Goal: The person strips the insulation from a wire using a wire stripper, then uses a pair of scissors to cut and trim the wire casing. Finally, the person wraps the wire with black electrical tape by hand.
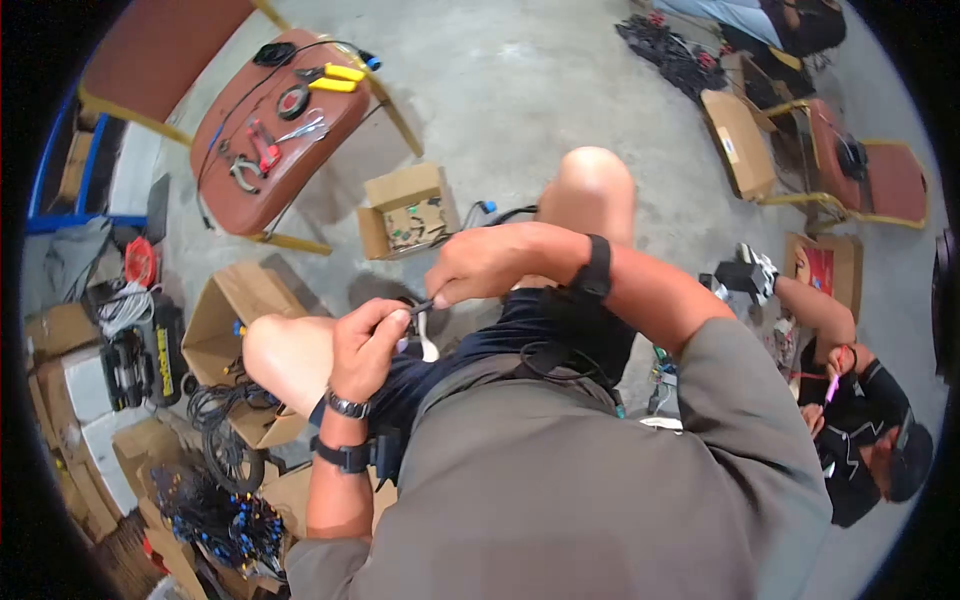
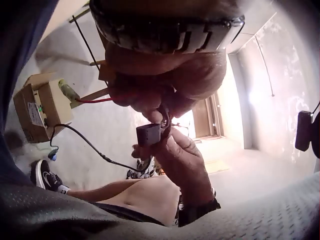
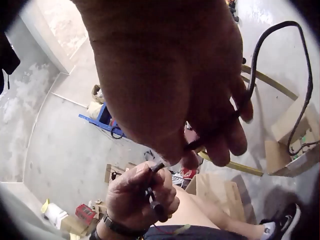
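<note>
Over the lap, the left hand (image 1: 362, 350) and the right hand (image 1: 480, 262) meet at a thin dark cable piece (image 1: 420, 308). The left hand (image 3: 140, 195) pinches the cable's end between thumb and fingers in the right wrist view, with a dark cylindrical part (image 3: 159, 210) hanging below it. Black cable (image 3: 215, 127) runs through the fingers of the right hand (image 3: 170, 90), whose thumb and index finger pinch it near the left fingertips. In the left wrist view, a black rectangular connector (image 2: 149, 134) shows beside the right hand (image 2: 182, 162), and a red wire (image 2: 95, 100) leads to the left hand.
A red chair (image 1: 225, 150) at upper left bears pliers (image 1: 338, 78), tape and other tools. An open box of small parts (image 1: 375, 235) stands ahead on the floor. More boxes and cable bundles (image 1: 225, 520) lie at left. Another person (image 1: 850, 440) sits at right.
</note>
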The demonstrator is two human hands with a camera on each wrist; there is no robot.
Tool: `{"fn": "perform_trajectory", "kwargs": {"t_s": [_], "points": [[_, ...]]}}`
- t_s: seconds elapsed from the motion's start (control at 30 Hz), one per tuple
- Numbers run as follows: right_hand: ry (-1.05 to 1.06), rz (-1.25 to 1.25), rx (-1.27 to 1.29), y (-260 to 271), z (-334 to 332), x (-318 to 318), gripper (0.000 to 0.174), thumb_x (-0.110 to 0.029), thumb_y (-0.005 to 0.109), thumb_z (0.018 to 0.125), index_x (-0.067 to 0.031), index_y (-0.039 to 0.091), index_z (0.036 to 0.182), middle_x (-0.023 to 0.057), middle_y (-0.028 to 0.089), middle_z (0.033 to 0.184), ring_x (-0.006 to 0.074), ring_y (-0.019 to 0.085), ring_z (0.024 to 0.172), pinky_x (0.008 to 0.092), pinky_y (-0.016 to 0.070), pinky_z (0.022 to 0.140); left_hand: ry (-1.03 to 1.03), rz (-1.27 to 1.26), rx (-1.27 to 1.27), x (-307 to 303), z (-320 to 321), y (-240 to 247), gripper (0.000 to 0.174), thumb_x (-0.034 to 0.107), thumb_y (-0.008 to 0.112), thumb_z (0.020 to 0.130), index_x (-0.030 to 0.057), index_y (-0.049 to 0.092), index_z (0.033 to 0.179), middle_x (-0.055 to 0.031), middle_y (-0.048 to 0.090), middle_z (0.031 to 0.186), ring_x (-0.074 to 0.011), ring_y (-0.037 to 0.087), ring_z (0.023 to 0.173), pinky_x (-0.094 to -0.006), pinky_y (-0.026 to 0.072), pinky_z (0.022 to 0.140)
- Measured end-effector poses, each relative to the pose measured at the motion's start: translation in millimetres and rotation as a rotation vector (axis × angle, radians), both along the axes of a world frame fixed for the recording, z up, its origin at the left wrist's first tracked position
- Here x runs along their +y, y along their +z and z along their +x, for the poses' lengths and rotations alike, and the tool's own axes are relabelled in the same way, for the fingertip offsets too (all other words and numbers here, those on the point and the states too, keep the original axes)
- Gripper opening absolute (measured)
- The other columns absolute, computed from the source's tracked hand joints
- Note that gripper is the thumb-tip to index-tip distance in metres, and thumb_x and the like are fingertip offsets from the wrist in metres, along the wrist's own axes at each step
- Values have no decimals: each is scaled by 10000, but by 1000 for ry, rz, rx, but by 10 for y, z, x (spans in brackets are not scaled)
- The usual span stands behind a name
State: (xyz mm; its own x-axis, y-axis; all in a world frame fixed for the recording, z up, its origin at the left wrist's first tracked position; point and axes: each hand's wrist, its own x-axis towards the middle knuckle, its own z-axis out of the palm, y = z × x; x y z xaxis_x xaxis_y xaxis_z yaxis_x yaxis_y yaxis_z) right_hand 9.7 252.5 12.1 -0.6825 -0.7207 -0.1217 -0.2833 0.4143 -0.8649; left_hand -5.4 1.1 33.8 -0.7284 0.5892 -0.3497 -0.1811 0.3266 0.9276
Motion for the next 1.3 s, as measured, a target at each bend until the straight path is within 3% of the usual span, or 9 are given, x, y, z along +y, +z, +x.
{"fn": "perform_trajectory", "kwargs": {"t_s": [0.2,0.4,0.47,0.73,0.9,1.03,1.1,1.2,1.3], "points": [[69,-67,-282,1,-78,-15,263,-256,595,886,-7,680,901,149,673,812,319,636,760,420,480,706,-167,-55,472,91,-7,163,66,29,616,891,-16,651,925,-85,563,718,-174,550,618,-294,441,572],[-68,151,292,163,-198,45,196,-254,655,829,-59,658,806,146,660,770,357,642,785,441,494,706,-142,-119,774,193,-132,159,51,50,628,890,4,639,907,-119,549,704,-234,554,606,-329,444,570],[-204,221,347,465,-320,148,192,-252,677,809,-66,641,785,156,648,752,379,633,770,452,500,689,-54,-73,841,293,-258,171,57,57,627,904,8,640,932,-119,568,724,-233,565,616,-333,452,577],[-278,316,774,1608,-599,449,151,-177,684,827,-34,635,822,156,643,740,382,638,745,445,495,647,67,115,1033,695,-629,934,98,68,605,953,-13,646,989,-88,593,765,-158,596,670,-291,479,613],[-272,477,933,1702,-637,382,146,-190,685,806,-53,637,798,130,659,753,355,656,745,438,517,632,178,229,857,696,-643,809,122,76,602,961,-38,643,953,-11,580,754,-89,497,688,-240,435,628],[-125,533,959,815,-750,324,103,-203,632,773,-105,657,794,83,661,738,316,682,733,419,549,608,245,111,241,578,-539,231,164,163,592,970,19,654,919,-2,595,710,-55,512,625,-223,413,557],[-106,490,780,333,-723,256,118,-222,638,781,-105,658,774,92,660,736,312,679,730,427,540,602,259,46,48,511,-453,-109,154,174,597,962,41,650,905,-2,600,689,-55,481,519,-215,366,460],[-137,509,582,-94,-552,81,118,-221,655,778,-115,679,824,94,662,793,327,651,819,471,506,785,311,38,-180,385,-328,-461,133,159,601,952,52,643,885,-11,604,672,-70,451,437,-213,333,390],[-357,295,765,-396,-364,-5,153,-252,633,829,-116,690,869,121,675,914,307,638,967,478,493,827,332,28,-284,289,-250,-593,122,145,598,948,44,634,888,-32,607,665,-88,459,423,-225,340,379]]}}
